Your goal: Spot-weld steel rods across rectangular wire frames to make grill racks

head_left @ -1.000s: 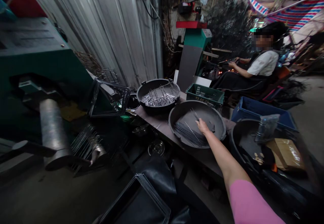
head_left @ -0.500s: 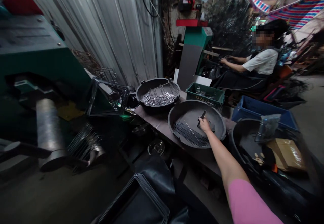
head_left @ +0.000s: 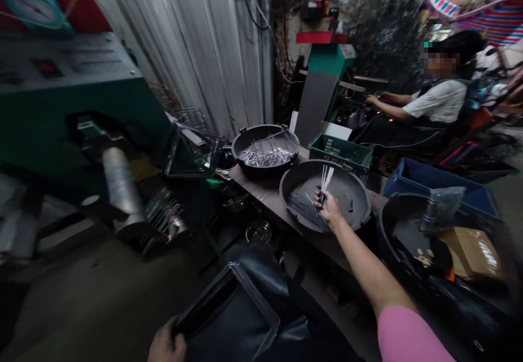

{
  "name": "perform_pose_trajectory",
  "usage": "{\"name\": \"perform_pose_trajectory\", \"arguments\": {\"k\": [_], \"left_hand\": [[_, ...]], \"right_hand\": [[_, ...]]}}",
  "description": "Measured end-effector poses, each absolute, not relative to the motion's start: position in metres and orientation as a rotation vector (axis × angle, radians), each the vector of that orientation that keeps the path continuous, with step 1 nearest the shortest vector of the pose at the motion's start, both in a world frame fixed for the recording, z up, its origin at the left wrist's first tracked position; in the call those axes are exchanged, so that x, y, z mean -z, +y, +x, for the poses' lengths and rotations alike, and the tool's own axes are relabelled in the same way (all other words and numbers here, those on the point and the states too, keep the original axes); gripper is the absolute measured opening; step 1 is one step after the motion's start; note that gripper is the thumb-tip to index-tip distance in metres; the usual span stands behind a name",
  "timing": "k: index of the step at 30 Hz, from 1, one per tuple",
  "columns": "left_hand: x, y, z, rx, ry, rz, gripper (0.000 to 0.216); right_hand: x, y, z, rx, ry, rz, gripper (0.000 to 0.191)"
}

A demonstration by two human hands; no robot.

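My right hand (head_left: pixel 328 208) is closed round a bundle of thin metal rods (head_left: pixel 327 176), whose pale ends stick up above the fist. It is over a wide dark round pan (head_left: pixel 359 193), where more dark rods (head_left: pixel 300 205) lie along the left side. A few small dark flat pieces (head_left: pixel 350 205) lie to the right of my fist. At the bottom edge, my left hand (head_left: pixel 167 343) grips the near corner of a stack of rectangular metal frames (head_left: pixel 255 291) on my lap, over a black apron (head_left: pixel 261 269). Part of that hand is cut off.
A second pan (head_left: pixel 235 152) holds shiny short metal pieces. A green crate (head_left: pixel 359 157), a blue bin (head_left: pixel 441 187) and a pan (head_left: pixel 384 231) with a brown package stand nearby. On the left is a green machine (head_left: pixel 102 100) with a protruding metal cylinder. A co-worker (head_left: pixel 439 97) sits at another machine.
My right hand held a dark piece low in the pan; now it holds an upright bundle of rods. My left hand has come into view at the frames. The view has shifted left.
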State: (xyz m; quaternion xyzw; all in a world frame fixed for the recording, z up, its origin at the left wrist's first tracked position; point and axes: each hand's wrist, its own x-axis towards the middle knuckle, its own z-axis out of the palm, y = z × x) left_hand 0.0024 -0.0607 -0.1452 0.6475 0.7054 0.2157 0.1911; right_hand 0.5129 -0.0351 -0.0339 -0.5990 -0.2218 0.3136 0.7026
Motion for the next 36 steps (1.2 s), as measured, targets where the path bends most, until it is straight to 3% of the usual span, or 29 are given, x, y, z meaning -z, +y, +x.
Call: {"name": "perform_pose_trajectory", "arguments": {"k": [6, 12, 18, 28, 36], "left_hand": [[0.118, -0.075, 0.024, -0.566, 1.974, 1.988, 0.036], [0.082, -0.071, 0.027, -0.268, 2.007, 2.097, 0.041], [0.057, -0.045, 0.05, 0.141, 1.656, 2.374, 0.028], [0.067, -0.06, 0.063, -0.134, 1.939, 2.468, 0.037], [0.09, -0.081, 0.074, -0.239, 1.804, 2.443, 0.048]], "right_hand": [[0.035, -0.058, 0.408, -1.416, -0.379, -0.85, 0.016], [0.053, -0.071, 0.331, -1.797, -0.247, -0.906, 0.016], [0.049, -0.087, 0.301, -1.88, -0.256, -0.916, 0.016], [0.063, -0.098, 0.315, -1.837, -0.208, -0.948, 0.018], [0.074, -0.1, 0.309, -1.869, -0.172, -0.946, 0.018]]}}
